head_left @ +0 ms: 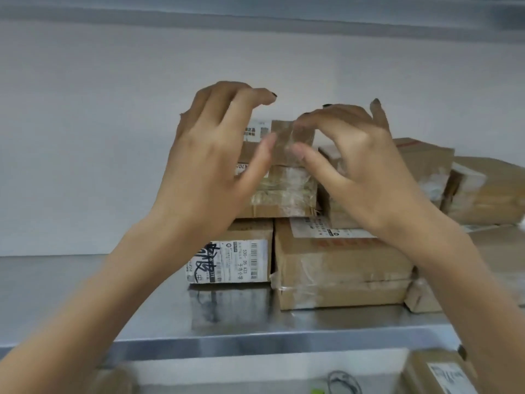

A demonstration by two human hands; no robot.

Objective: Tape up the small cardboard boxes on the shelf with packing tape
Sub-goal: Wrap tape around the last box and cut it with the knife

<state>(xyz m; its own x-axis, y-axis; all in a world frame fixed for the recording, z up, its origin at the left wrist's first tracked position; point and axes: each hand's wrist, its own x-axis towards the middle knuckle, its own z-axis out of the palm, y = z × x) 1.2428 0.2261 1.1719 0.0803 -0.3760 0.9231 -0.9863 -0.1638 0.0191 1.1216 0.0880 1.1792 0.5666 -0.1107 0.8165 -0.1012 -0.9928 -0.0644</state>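
On the shiny grey metal shelf (85,297), against the white wall (85,137): a stack of cardboard parcels. Topmost, the small brown cardboard box (295,166), standing on two lower ones and wrapped across its front with clear, wrinkled packing tape (284,194). Beneath it to the left, a brown box with a white shipping label scrawled in black marker (227,263). Beneath to the right, a wider taped brown box (341,268). Further taped brown boxes (483,191) piled just beside, to the right.

Both hands up at the small box. Left hand (210,155): fingers (250,100) spread and arched over the box's top, seemingly clear of it, thumb stretched out straight with its tip on the upper front. Right hand (360,172): fingers bent downward toward the top edge, thumb tip on the front just beside the left thumb, little finger raised. Blurred there, so cannot tell whether pinching the tape or only pressing. Nails dark.

Below the shelf's front lip, at lower right, another labelled brown box (437,373).
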